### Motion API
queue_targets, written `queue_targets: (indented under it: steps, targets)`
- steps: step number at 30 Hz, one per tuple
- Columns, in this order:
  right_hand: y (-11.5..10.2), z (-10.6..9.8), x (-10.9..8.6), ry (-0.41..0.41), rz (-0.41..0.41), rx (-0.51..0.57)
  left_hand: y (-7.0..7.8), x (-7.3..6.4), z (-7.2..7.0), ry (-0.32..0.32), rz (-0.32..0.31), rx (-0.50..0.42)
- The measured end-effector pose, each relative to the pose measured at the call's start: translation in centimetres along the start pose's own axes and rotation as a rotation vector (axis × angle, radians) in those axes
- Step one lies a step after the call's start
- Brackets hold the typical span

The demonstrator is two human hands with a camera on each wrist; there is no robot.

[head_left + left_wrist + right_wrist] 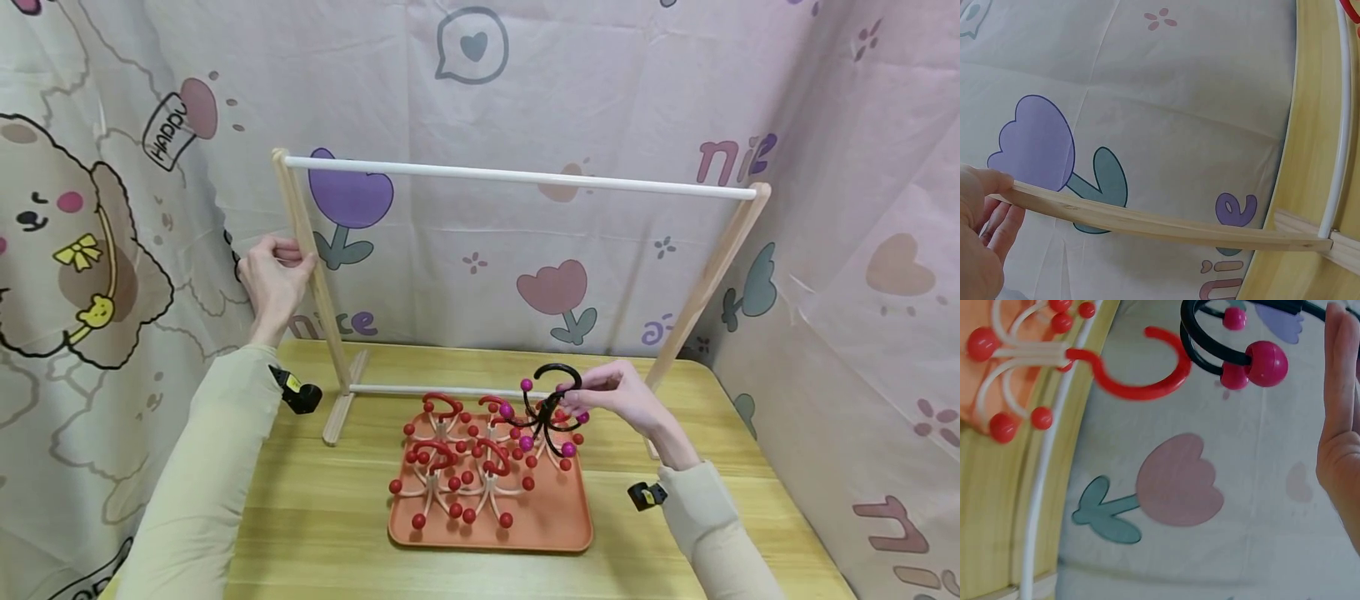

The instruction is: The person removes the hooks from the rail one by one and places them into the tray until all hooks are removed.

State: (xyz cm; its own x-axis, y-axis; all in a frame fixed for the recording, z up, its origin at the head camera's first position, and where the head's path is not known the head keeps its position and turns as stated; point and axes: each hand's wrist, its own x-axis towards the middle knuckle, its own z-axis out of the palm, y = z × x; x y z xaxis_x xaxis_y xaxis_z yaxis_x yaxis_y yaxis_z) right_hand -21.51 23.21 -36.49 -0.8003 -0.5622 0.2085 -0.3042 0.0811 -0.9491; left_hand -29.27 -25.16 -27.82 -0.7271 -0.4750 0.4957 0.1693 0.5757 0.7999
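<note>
My left hand point(273, 279) holds the left wooden post point(327, 325) of a rack between thumb and fingers. The left wrist view shows the thumb on one side of the post point(1141, 224) and fingers below. In my right hand point(622, 400) is a black hanging hook point(546, 412) with curved arms tipped in pink balls, pinched near its stem. It hangs over the back right of an orange tray point(528, 533). Several similar hooks point(491, 483), cream with red tops and red balls, stand on the tray. In the right wrist view, one red hook point(1141, 392) appears beside a pink ball point(1266, 364).
A white top bar point(517, 176) joins the left post to the right wooden post point(708, 279). The lower white bar point(390, 389) runs behind the tray, near the table's point(292, 500) back edge. Printed curtains point(465, 108) surround the table.
</note>
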Motion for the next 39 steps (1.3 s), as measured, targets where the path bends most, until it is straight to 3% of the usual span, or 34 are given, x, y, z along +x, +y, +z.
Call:
queue_targets:
  steps: [8,16,27,39]
  targets:
    - [1.5,-0.6,-2.3,-0.009,0.024,-0.029,0.0,-0.1,-0.1,-0.005,-0.006,0.002]
    - [2.7,-1.1,-3.8,-0.146,-0.011,0.014,0.0,0.0,-0.1,-0.004,-0.014,-0.004]
    - [3.9,-0.7,-4.0,-0.257,0.015,-0.053,0.1,0.0,0.0,0.013,0.004,-0.012]
    - [5.8,0.2,-3.9,-0.326,0.101,0.012,0.0,0.0,-0.1,0.015,0.005,-0.013]
